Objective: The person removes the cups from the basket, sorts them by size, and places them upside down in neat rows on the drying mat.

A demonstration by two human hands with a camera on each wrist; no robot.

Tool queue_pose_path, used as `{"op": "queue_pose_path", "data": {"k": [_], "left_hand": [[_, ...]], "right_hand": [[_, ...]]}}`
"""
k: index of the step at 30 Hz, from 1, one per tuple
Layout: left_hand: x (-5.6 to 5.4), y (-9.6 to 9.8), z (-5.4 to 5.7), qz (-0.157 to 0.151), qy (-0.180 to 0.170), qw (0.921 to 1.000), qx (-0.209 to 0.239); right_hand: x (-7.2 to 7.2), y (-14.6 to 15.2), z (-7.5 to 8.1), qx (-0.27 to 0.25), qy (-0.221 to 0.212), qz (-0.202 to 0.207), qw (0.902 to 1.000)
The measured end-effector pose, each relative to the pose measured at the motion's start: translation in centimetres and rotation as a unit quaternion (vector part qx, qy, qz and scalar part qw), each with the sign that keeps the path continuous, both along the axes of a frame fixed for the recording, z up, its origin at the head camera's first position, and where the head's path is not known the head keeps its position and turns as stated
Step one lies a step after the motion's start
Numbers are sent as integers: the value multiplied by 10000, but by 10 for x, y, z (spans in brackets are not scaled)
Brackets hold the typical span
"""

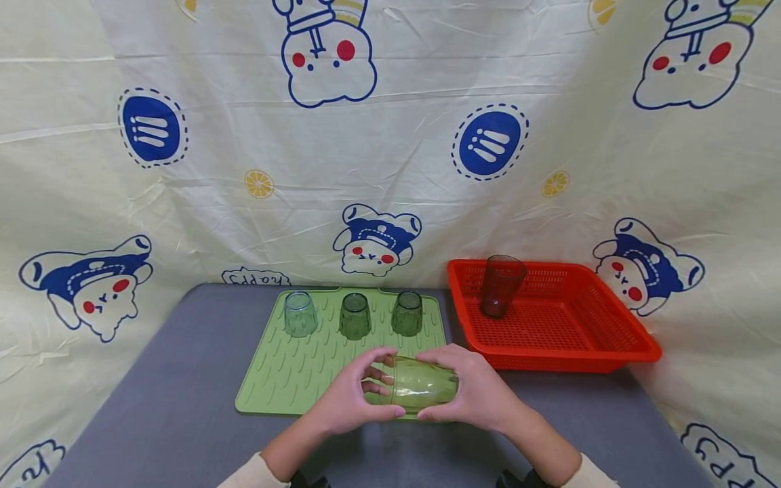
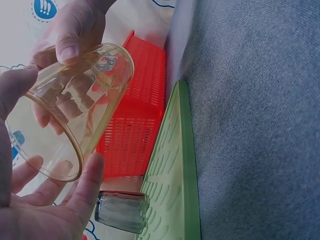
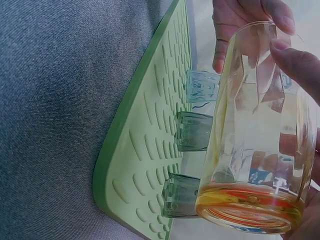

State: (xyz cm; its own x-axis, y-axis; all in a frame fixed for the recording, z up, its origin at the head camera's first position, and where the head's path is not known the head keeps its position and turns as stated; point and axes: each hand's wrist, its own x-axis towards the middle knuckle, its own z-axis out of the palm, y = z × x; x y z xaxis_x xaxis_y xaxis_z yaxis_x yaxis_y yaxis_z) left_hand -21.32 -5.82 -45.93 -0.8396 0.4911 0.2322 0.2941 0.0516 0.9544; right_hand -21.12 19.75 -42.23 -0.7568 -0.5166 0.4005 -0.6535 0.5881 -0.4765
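Note:
Both hands hold a clear yellow glass [image 1: 426, 383] on its side, above the front right part of a green drying mat [image 1: 305, 379]. The left hand [image 1: 360, 392] has its thumb and fingers around the rim, at the left end. At the base end, the right hand [image 1: 474, 388] grips the glass between thumb and fingers. The glass's open mouth faces left, and its thick base shows in the right wrist view. Three small glasses stand in a row along the mat's back: a light blue one [image 1: 300, 314], a grey-green one [image 1: 355, 316] and another grey-green one [image 1: 407, 314].
A red plastic basket [image 1: 567, 356] sits to the right of the mat, and a tall dark glass [image 1: 502, 288] leans inside it. The table has a grey cloth [image 1: 183, 379]. A printed curtain [image 1: 415, 149] hangs behind the table.

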Motion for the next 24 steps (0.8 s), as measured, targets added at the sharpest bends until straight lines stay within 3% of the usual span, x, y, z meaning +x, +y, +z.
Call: {"op": "queue_pose_path", "data": {"k": [13,19,24], "left_hand": [[4,-4,5,87,72,9992,384],[4,-9,5,141,115,9981,580],[5,-13,3,232,316,9966,726]], "right_hand": [[-1,4,7,-162,335,37,9993],[-3,12,8,-497,142,60,9986],[-5,18,4,-906,-340,175,9952]]}}
